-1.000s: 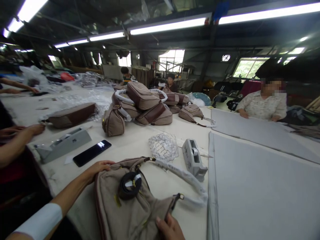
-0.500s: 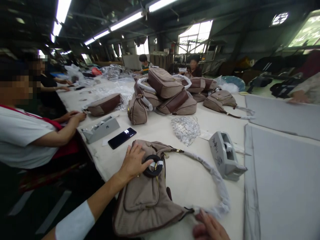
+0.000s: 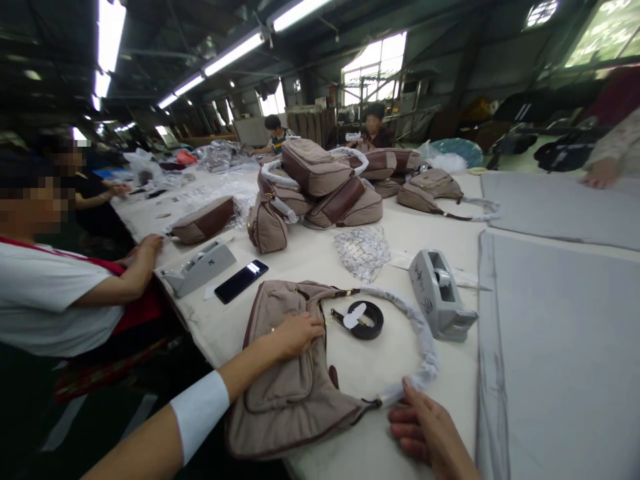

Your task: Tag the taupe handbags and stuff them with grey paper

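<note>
A taupe handbag [image 3: 280, 380] with brown trim lies flat on the table before me. My left hand [image 3: 300, 332] rests on its upper side, fingers laid over the fabric with the tips at the zipped edge. The bag's handle [image 3: 417, 320], wrapped in white paper, curves out to the right. Inside that loop a coiled dark strap [image 3: 373, 327] with a white wrap sits on the tabletop. My right hand [image 3: 430, 423] is open beside the handle's lower end, one fingertip at the wrapping and the other fingers loosely bent.
Two grey tape dispensers [image 3: 440, 293] [image 3: 200, 267] and a phone [image 3: 242, 280] stand around the bag. Crumpled patterned paper [image 3: 363, 252] lies beyond it. Farther back are piled handbags [image 3: 320, 170]. Grey sheets [image 3: 560, 333] cover the right side. A co-worker's arm [image 3: 130, 273] is at the left edge.
The coiled strap has gone from on the bag to the tabletop inside the handle loop. My left hand has shifted right and down; my right hand has come further into view. The camera view has shifted slightly.
</note>
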### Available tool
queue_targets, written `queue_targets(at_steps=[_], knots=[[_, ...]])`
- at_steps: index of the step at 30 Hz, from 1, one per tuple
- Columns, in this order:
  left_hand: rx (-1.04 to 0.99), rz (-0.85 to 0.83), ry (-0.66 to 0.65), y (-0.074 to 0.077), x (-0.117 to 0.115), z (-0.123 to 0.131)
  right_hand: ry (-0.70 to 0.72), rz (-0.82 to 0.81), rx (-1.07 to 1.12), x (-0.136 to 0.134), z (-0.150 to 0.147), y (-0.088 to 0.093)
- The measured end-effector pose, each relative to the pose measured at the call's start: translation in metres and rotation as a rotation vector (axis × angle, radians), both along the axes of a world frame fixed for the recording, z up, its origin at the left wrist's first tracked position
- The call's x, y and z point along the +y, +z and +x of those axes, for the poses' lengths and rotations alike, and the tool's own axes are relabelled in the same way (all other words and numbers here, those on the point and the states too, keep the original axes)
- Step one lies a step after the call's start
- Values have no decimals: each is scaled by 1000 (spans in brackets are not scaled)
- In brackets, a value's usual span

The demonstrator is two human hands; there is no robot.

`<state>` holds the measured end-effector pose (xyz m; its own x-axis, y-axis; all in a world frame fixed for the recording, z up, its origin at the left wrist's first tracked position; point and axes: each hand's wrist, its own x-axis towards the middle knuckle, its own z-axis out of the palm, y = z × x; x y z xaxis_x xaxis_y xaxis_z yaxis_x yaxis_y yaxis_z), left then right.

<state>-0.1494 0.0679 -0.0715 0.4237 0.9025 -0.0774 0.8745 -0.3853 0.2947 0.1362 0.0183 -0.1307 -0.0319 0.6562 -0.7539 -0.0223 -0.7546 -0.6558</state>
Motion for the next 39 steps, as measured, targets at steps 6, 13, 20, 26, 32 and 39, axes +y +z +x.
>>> queue_targets(at_steps=[6,13,20,26,32,39], knots=[[0,49,-74,-6,-2,-12,217,201,-269,25,-13,8],[-342,460,263,23,-34,-3,355,616,-555,60,-5,29],[-318,483,289,3,-11,28,512,819,-872,51,62,44],[-202,330,252,-3,8,26,1160,1073,-1006,-21,192,48],[-190,362,312,2,10,40,1231,983,-987,-46,266,30],[-349,215,-107,22,-47,182,1136,1140,-923,-54,274,21]])
